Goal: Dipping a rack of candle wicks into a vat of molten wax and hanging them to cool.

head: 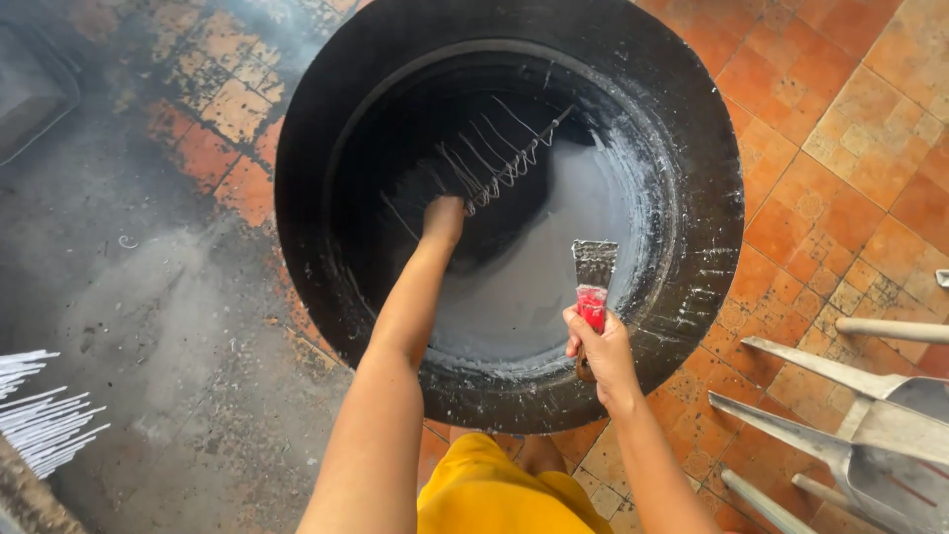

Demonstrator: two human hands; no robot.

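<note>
Yellow garment (494, 489) at 6 o'clock, nearest the viewer, with both forearms extending from it. Right hand (600, 348), at 5 o'clock of the black basin (712, 178), is closed around the red handle of a flat scraper (593, 282), its pale-smeared blade pointing toward 12 o'clock. Left hand (443, 220), near the basin's centre, is clenched on the ends of a fan of thin white-coated sticks (499, 153) spreading toward 1 o'clock above the grey-white liquid (554, 257). More white sticks (40, 415) lie at 8 o'clock on the stained tile floor (840, 129); grey metal scoops (860, 425) lie at 4 o'clock.
</note>
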